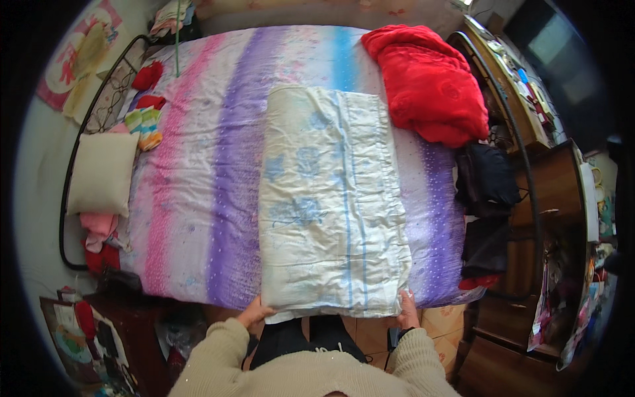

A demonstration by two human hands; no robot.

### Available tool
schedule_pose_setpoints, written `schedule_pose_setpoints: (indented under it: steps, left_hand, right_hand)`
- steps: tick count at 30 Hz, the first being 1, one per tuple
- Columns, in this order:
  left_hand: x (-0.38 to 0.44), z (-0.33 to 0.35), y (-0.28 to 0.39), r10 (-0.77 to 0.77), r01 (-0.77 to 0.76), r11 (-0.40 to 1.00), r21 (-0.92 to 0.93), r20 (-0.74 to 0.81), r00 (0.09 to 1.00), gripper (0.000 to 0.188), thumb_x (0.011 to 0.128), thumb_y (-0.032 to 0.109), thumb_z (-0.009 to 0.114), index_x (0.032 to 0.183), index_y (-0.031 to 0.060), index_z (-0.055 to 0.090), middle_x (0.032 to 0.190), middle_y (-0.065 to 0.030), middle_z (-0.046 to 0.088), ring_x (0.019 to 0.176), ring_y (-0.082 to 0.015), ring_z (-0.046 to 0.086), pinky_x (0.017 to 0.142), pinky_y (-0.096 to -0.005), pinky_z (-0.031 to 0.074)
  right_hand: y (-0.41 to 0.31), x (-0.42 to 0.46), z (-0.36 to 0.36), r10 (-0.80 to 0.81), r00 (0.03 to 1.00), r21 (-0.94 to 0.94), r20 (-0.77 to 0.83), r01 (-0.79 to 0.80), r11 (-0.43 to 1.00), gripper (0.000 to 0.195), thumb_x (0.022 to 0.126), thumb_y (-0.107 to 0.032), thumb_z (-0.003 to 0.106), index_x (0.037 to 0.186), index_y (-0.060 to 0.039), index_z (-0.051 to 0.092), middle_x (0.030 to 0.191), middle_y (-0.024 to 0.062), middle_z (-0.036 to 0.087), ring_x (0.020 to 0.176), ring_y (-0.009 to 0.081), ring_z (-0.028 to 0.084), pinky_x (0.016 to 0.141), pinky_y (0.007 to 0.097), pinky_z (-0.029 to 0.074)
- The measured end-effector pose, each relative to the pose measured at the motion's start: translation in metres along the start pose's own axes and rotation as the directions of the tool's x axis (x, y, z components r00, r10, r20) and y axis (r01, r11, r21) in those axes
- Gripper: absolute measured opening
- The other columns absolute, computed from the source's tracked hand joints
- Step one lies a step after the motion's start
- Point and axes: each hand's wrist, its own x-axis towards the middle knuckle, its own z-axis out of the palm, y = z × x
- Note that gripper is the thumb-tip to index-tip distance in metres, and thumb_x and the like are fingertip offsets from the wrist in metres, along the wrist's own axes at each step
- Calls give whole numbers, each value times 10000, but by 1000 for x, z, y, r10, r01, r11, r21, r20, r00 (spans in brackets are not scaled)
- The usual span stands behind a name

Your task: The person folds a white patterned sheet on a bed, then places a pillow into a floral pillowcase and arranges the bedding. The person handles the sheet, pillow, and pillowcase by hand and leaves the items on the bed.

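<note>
A white cloth with blue flowers and two blue stripes lies folded into a long rectangle, its surface wrinkled. It rests on a striped bedsheet in pink, purple, white and blue. At the cloth's near left corner, my left hand grips the edge between thumb and fingers. My right hand pinches the near right corner, fingertips partly hidden by the fabric. Between both hands the near edge hangs slightly past the bed's front side.
A red plush blanket lies bunched at the far right. On the left are a cream pillow and a striped cloth by the black metal headboard. Dark folded clothes sit at the right end, near a wooden cabinet.
</note>
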Motion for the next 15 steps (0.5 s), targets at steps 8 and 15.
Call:
schedule_pose_setpoints:
  steps: [8,15]
  left_hand:
    - [-69,-41,-13,-110,130,882,454,-71,991,538,716,52,634,1235,-24,517,1093,-96,603,989,-203,560,865,-301,451]
    - [-28,-38,113,-112,93,929,-359,-32,993,461,780,174,540,1207,2,551,1102,-112,628,971,-243,622,864,-361,506]
  right_hand:
    - [-19,-61,-18,-32,994,-488,-109,-25,873,367,756,-61,607,1115,-16,540,976,83,607,849,202,601,751,343,504]
    - [-111,-11,60,29,973,10,228,-32,999,355,895,-280,524,1145,-33,578,1061,113,637,931,244,637,830,390,534]
